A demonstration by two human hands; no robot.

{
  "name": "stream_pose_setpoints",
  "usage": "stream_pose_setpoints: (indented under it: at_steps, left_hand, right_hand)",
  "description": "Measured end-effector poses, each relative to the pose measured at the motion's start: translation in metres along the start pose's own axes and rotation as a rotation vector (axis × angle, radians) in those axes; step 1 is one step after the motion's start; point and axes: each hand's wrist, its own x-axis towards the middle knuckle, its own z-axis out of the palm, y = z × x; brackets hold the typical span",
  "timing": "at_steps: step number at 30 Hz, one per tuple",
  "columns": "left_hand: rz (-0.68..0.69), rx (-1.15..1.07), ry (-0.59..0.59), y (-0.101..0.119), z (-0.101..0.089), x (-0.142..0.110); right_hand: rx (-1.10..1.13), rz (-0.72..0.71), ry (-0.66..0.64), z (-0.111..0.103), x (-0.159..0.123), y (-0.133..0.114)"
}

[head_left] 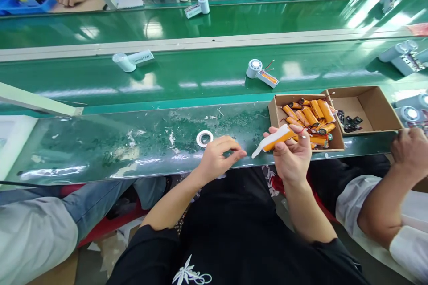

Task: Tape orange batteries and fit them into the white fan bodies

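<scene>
My right hand (292, 158) holds an orange wrapped battery (279, 143) at a slant, with fingers and thumb around it. Along the battery lies a white strip of tape (267, 140), its loose tail hanging past the lower left end. Just left of that tail is my left hand (220, 156), fingers half curled and thumb a little apart, with nothing visible in it. A white tape roll (204, 139) lies flat on the green bench beyond my left hand. Behind my right hand, a cardboard box (338, 142) holds several orange batteries (310, 116) with thin wires.
A second cardboard box (377, 109) contains small black parts (352, 123). On the green conveyor (200, 71) lie light-blue fan units (124, 61), one with an orange battery inside its opened handle (268, 79). A neighbour's hand (411, 151) rests at right; other people sit left and opposite.
</scene>
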Motion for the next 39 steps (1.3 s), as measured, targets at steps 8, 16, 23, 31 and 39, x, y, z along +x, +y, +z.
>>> stream_pose_setpoints:
  at_steps: [8,16,23,31,39]
  left_hand:
    - [-0.029,-0.103,0.028,0.002,0.024,0.002]
    - [0.141,0.270,-0.201,-0.008,0.040,-0.045]
    - [-0.240,0.567,-0.087,-0.071,-0.061,0.021]
    - [-0.278,0.812,-0.472,-0.123,-0.060,0.096]
    - [-0.259,0.841,-0.537,-0.135,-0.052,0.111]
  right_hand:
    - [0.134,0.204,0.045,0.020,-0.031,0.014]
    - [0.111,-0.154,0.298,-0.015,0.032,-0.019]
    - [-0.130,-0.137,0.121,-0.039,0.048,-0.012]
    - [-0.251,-0.168,0.112,-0.035,0.041,-0.003]
    - [-0.262,-0.157,0.098,-0.040,0.039,0.000]
